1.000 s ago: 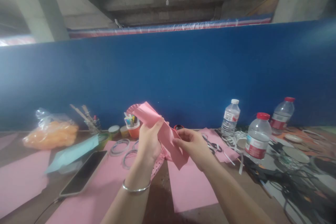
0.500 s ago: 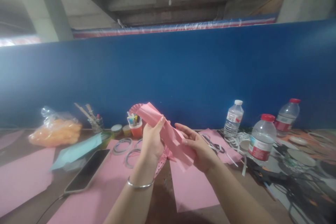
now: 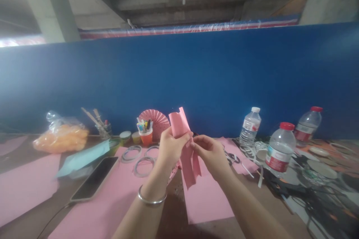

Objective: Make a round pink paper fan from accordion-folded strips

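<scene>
Between my hands, raised above the table, is a folded piece of pink paper [image 3: 179, 122] with lengthwise creases. My left hand [image 3: 174, 148] grips its left side, thumb across the front. At the right edge, my right hand [image 3: 209, 153] pinches the paper between thumb and fingertips. Under them lies a flat pink sheet [image 3: 209, 201]. A pleated pink paper fan [image 3: 157, 121] stands behind, against the blue panel. Part of another dotted pink paper piece [image 3: 173, 175] shows behind my left wrist, mostly hidden.
Tape rolls [image 3: 144, 167] and a phone [image 3: 95, 179] lie to the left, near a cup of markers [image 3: 146, 136]. Scissors [image 3: 232, 158] and several bottles, one red-capped [image 3: 281, 151], are at right beside tangled black cables [image 3: 316, 201]. A blue panel [image 3: 179, 71] closes off the back.
The pink paper has turned more upright and looks narrower, its folds closer together. My right hand has shifted from spread fingers along its edge to a pinch. The fan behind is now more visible.
</scene>
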Available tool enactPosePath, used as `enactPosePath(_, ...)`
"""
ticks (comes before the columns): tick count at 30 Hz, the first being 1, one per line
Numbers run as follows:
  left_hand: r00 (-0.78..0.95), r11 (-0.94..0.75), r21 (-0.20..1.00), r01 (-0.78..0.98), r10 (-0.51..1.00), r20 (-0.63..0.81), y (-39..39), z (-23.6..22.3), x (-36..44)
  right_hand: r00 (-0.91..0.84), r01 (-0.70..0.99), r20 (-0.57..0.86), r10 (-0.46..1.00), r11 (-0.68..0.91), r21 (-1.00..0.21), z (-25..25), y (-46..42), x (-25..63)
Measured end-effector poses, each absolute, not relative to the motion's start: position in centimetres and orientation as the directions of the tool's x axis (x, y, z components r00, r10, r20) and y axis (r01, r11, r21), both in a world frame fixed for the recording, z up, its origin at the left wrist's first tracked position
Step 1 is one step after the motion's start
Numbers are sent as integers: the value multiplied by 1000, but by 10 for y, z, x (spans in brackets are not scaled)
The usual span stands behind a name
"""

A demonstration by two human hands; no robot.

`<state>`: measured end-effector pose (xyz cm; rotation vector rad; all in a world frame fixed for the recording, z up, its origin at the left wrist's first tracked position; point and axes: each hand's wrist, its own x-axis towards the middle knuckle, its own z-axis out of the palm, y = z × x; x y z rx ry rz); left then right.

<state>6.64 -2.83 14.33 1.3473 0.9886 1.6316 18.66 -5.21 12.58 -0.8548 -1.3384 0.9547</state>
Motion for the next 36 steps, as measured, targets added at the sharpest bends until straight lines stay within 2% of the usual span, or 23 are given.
enactPosePath(2,-181,-427,904,-37,892,414,-32,146,68,14,90,420,907,417,-904,127,-57,184)
enactPosePath(4,-214,-455,890,14,869,447,-37,150,70,-3,173,435,900,429,-887,128,-61,181)
enactPosePath(10,-259,-509,859,50,824,504,-45,155,73,-31,241,456,890,449,-860,124,-67,172)
enactPosePath(14,-307,-477,879,-24,840,448,-41,154,71,-95,53,367,925,373,-926,126,-64,172)
enactPosePath(17,-311,-451,872,-188,870,383,-38,156,67,-189,-136,254,949,231,-963,126,-62,173)
enactPosePath(23,-376,-451,744,-493,882,285,-33,160,58,-250,-508,193,949,41,-861,122,-58,173)
enactPosePath(29,-388,-392,676,-624,906,168,-26,157,62,-326,-569,203,923,-20,-822,126,-63,172)
enactPosePath(36,-362,-314,642,-699,930,60,-24,149,74,-358,-596,286,889,18,-803,127,-66,172)
